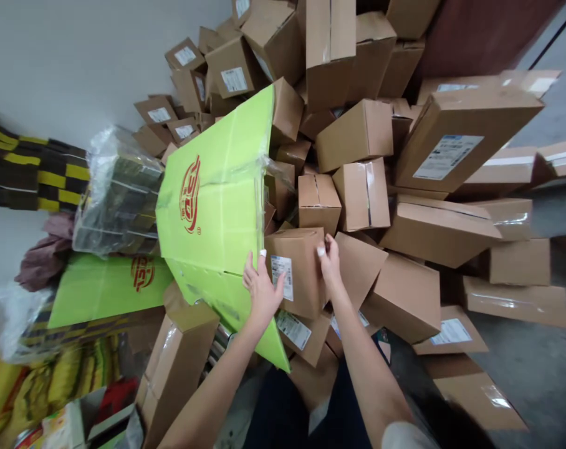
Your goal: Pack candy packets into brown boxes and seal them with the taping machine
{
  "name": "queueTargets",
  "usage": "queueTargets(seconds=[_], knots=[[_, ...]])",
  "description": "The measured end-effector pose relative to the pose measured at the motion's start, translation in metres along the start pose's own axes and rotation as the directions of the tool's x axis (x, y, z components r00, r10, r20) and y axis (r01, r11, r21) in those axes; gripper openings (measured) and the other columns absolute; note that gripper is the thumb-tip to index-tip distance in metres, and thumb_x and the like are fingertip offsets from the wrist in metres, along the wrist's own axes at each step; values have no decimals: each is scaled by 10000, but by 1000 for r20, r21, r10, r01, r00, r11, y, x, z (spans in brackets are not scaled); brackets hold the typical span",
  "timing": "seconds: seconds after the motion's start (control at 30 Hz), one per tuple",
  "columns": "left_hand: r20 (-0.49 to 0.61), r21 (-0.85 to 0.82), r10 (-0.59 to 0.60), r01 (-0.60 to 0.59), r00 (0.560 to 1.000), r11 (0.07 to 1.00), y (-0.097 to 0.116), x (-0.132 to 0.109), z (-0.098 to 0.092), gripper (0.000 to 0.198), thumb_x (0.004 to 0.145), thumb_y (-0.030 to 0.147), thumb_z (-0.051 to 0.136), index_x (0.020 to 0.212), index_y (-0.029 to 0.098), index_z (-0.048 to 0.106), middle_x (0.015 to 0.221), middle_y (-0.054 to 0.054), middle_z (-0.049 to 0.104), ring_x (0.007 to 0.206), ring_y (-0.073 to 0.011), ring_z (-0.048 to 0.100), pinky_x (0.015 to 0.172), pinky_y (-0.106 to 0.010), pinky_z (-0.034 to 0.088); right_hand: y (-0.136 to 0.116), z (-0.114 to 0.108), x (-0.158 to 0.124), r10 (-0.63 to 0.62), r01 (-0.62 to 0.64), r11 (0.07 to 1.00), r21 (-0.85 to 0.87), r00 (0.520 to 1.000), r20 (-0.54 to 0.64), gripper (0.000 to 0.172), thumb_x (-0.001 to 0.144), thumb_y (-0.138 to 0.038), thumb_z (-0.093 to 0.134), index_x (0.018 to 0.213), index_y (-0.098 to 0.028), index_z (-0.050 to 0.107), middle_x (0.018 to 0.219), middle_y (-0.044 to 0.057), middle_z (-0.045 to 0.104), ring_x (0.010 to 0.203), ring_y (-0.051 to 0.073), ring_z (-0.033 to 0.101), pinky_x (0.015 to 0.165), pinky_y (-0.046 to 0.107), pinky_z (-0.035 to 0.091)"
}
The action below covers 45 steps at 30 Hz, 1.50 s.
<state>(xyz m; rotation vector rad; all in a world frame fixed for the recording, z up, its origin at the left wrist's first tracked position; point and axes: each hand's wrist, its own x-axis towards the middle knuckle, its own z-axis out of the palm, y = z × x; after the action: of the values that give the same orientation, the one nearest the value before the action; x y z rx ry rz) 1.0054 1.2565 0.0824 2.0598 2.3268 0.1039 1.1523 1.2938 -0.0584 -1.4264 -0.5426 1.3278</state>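
Note:
My left hand [263, 288] is open, fingers apart, at the edge of a large bright green board [217, 199] with red lettering. Its thumb points toward a brown cardboard box [304, 271] with a white label. At that box's right side is my right hand [330, 262], fingers slightly bent and apart, touching or very near the cardboard. Neither hand visibly grips anything. White wraps or tape cover a fingertip on each hand. The labelled box leans among other cartons, beside the green board.
A heap of brown cartons [355, 137] rises ahead and spreads right. Plastic-wrapped dark goods [119, 193] and another green board [108, 293] stand left. A tall carton [177, 362] is near my left arm. Yellow packages [63, 386] lie lower left; grey floor [540, 374] shows right.

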Motion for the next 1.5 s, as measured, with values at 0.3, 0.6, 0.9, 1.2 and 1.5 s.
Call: queueTargets(seconds=[0.3,0.6,0.9,1.2,1.5], knots=[[181,98,-67,50,981,994,-38,18,26,915,767,94,566,1592,51,171,1654,-344,103,1560,-493,90,1183,-700,259,58,-6,-90,118,-78,968,-239,980,162,1466,581,-776,744,1635,-156,-65,1671,231,125,1563,420,143,1259,595,183],[107,107,-66,55,992,993,-23,6,36,816,767,48,490,1551,-17,272,1636,-344,201,1556,-468,163,1217,-654,265,17,19,31,140,-175,984,26,860,491,728,745,-797,614,1082,-159,712,1195,141,732,1129,335,654,1009,462,519],[-10,42,16,-16,1000,999,-50,-9,31,814,839,72,456,1597,4,165,1656,-303,164,1575,-404,153,1249,-578,281,15,78,41,118,-160,987,20,802,586,583,697,-627,759,1044,-160,739,1089,99,778,1031,295,714,950,414,558],[4,125,38,-39,999,991,-32,10,68,755,974,473,510,1543,5,339,1604,-343,279,1476,-501,305,1118,-710,347,-46,-14,28,-178,146,943,-299,980,-84,421,896,-494,608,1204,-219,691,1233,118,720,1156,293,654,1072,461,478],[-265,-209,337,-395,903,895,-5,24,23,898,920,353,661,1625,154,142,1615,-280,281,1532,-410,264,1222,-652,263,-58,-103,144,-313,62,872,-485,832,-457,805,773,-464,679,1441,-81,443,1417,259,532,1343,371,494,1148,541,377]])
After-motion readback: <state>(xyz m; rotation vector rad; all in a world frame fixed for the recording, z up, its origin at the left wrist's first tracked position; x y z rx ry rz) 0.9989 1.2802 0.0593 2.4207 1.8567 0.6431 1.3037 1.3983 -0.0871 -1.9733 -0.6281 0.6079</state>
